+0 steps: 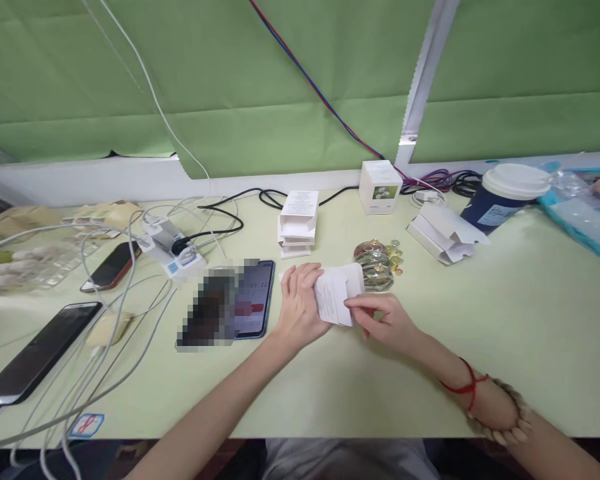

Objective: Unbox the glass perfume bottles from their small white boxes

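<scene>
White box [334, 298] held in left grip [299, 303], behind bench [505, 320] front edge; right grip [387, 322] touching, pinch unclear; might bend if squeezed.

Pale yellow-green worktop [430, 400]: near its centre, a handheld white carton [338, 293] with rows of grey print [328, 300]; by the back edge, a white box [379, 183] bearing a green-and-white picture [385, 193]; towards the back right corner, a navy cup [487, 208] with a white lid [517, 180].
</scene>
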`<state>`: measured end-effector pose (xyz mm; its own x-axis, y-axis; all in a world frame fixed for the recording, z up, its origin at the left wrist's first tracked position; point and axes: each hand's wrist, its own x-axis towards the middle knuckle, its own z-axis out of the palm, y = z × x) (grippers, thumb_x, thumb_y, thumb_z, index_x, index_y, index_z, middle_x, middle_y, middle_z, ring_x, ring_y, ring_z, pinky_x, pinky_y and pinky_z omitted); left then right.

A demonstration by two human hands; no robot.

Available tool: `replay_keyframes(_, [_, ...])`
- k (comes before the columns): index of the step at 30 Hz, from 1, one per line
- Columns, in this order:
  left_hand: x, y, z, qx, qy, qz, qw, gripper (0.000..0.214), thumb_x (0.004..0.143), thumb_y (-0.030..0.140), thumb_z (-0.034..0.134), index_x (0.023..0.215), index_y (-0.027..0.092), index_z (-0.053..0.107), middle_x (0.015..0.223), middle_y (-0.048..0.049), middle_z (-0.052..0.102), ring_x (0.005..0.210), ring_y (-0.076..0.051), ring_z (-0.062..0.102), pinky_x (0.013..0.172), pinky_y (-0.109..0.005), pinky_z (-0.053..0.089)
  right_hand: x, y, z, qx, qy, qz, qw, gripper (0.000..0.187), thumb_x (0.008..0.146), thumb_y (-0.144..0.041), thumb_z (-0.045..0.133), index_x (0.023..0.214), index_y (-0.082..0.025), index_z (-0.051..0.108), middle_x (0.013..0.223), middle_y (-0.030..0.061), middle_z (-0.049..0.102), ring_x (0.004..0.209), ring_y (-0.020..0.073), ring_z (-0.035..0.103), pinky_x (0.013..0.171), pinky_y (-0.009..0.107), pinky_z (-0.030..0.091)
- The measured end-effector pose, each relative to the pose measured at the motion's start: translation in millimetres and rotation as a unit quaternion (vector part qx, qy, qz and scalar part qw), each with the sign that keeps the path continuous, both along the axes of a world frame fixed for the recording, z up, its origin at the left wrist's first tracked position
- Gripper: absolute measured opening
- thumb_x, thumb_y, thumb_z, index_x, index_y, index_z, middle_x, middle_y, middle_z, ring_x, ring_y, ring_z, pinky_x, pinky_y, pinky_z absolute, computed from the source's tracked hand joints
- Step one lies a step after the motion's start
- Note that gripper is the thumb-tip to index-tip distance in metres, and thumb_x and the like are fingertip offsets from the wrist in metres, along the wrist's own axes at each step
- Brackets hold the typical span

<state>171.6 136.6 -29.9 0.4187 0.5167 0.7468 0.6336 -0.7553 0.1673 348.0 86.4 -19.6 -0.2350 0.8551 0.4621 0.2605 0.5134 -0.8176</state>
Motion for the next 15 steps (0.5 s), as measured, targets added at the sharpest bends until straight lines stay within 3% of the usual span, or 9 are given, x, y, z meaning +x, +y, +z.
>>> replay_keyframes(2, [0,-3,-4.2,0.006,0.005,-0.003,1.0,0.061,0.07,0.031,0.063,0.118,0.01,0.032,0.116,-0.0157,0.049,0.113,-0.024,0.045,0.101,-0.046,0.027,2,0,-2.9,-0.045,-0.017,-0.021,0.999,0.014,0.081,-0.017,0.052,0.087,-0.01,0.062,0.052,-0.0022,0.052,0.038,0.0049,0.039,0.039,0.017,0.034])
replay_keyframes(4, [1,-6,-8.3,0.008,0.003,-0.001,1.0,0.059,0.072,0.031,0.06,0.119,0.01,0.032,0.117,-0.0159,0.049,0.115,-0.024,0.044,0.102,-0.047,0.026,3,1,-5.7,-0.038,-0.048,-0.033,0.998,0.021,0.078,-0.021,0.058,0.096,-0.011,0.06,0.055,-0.0026,0.053,0.039,0.0048,0.037,0.039,0.017,0.034])
replay_keyframes(7, [2,-10,-12.8,0.0,-0.012,-0.008,1.0,0.058,0.07,0.026,0.06,0.119,0.01,0.032,0.118,-0.0157,0.049,0.117,-0.025,0.042,0.104,-0.047,0.024,3,2,-8.8,0.061,-0.136,-0.069,0.987,0.005,0.071,-0.014,0.058,0.074,-0.012,0.056,0.052,-0.0045,0.048,0.041,0.0025,0.036,0.041,0.014,0.03])
replay_keyframes(11, [2,-13,-15.9,0.005,0.003,-0.038,0.999,0.061,0.064,0.016,0.058,0.119,0.008,0.033,0.119,-0.0158,0.05,0.119,-0.025,0.04,0.105,-0.046,0.024,-3,4,-13.7,0.228,-0.234,-0.156,0.932,0.014,0.067,-0.011,0.041,0.054,-0.012,0.039,0.043,-0.0036,0.035,0.037,0.0043,0.028,0.038,0.019,0.022])
replay_keyframes(13, [2,-13,-16.5,0.009,0.016,-0.052,0.998,0.061,0.062,0.013,0.056,0.119,0.007,0.034,0.12,-0.0155,0.05,0.12,-0.025,0.04,0.106,-0.046,0.024,-6,6,-17.0,0.263,-0.258,-0.179,0.912,0.014,0.064,-0.009,0.034,0.051,-0.013,0.033,0.041,-0.002,0.032,0.036,0.0062,0.025,0.038,0.021,0.02])
replay_keyframes(15, [1,-13,-16.6,0.009,0.026,-0.056,0.998,0.06,0.063,0.011,0.054,0.119,0.007,0.035,0.121,-0.0147,0.05,0.12,-0.025,0.04,0.106,-0.046,0.024,-7,7,-19.3,0.262,-0.263,-0.18,0.911,0.013,0.062,-0.007,0.034,0.05,-0.013,0.031,0.04,-0.0016,0.031,0.036,0.0065,0.024,0.037,0.021,0.02])
